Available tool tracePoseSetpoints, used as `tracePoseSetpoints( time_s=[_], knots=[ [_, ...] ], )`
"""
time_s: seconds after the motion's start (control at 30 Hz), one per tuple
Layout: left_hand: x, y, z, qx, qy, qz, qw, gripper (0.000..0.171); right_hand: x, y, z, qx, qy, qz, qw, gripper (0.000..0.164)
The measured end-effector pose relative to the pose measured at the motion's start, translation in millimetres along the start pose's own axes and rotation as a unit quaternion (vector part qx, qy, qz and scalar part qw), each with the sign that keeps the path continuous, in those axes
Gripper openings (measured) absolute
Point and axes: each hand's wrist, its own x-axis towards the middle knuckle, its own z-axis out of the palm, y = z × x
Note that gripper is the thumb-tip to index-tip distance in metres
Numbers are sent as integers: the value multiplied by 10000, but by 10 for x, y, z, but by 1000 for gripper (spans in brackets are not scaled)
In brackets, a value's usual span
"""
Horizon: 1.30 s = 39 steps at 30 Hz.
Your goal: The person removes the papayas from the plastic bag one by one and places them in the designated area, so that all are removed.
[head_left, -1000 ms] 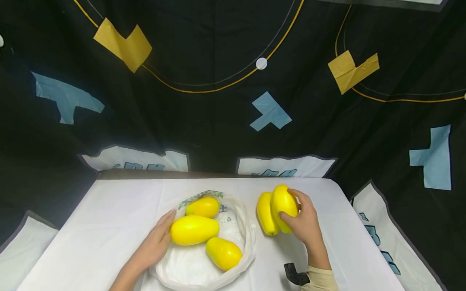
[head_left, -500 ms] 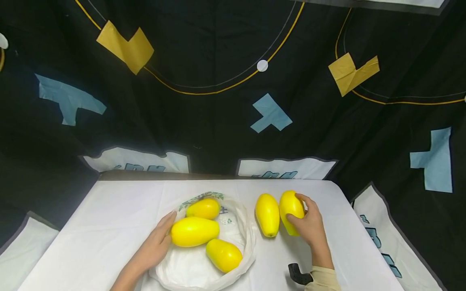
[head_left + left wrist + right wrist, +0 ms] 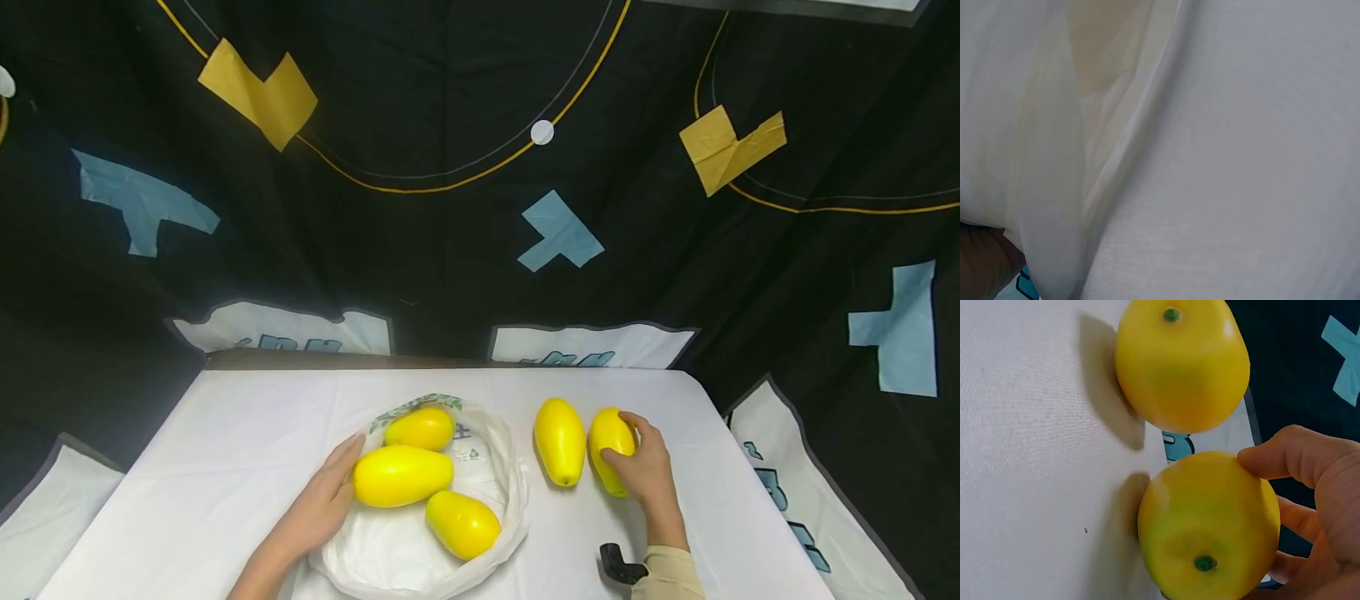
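Observation:
In the head view, my right hand (image 3: pixel 647 460) grips a yellow papaya (image 3: pixel 611 442), thumb on its near side and fingers round the far side. The right wrist view shows this papaya (image 3: pixel 1200 515) with its green stem end towards the camera. Just left of it another papaya (image 3: pixel 560 442) lies on the white table, apart from the held one. My left hand (image 3: pixel 324 500), fingers nearly straight, rests at the left side of a white plastic bag (image 3: pixel 390 550). Inside the wide mouth lie three papayas (image 3: pixel 403 476). The left wrist view mostly shows bag film (image 3: pixel 1054 156).
A black L-shaped piece (image 3: pixel 621 567) is beside the right sleeve (image 3: pixel 666 575). The white-covered table (image 3: pixel 247 417) ends at a black curtain (image 3: pixel 420 267) with yellow and blue patches.
My right hand has moved right and slightly nearer with its papaya, separating it from the other one, which has rolled a little upright. The left hand and the bag have stayed put.

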Motion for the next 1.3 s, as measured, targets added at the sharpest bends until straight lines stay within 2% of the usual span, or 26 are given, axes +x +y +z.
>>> tracePoseSetpoints(
  time_s=[0.33,0.5,0.6,0.7,0.9,1.07,1.3],
  knots=[
    [-6,1,-9,-16,-4,22,10000,55,-10,-22,-35,80,-129,162,9998,70],
    [0,10,-6,18,10,48,10000,54,-26,-89,-76,19,30,-32,10000,69],
    [6,14,-9,13,7,54,10000,55,-47,-165,-106,109,301,-243,9992,68],
    [5,9,-11,-9,2,47,10000,55,-78,-246,-125,418,531,-468,9966,65],
    [-12,10,-15,-37,-14,56,10000,56,-178,-457,-153,862,633,-958,9896,66],
    [-19,23,-21,-45,22,120,9999,56,-242,-631,-147,1120,524,-1629,9789,66],
    [-4,32,-5,-90,-53,52,9999,55,-295,-804,-80,1404,52,-2603,9553,69]
  ],
)
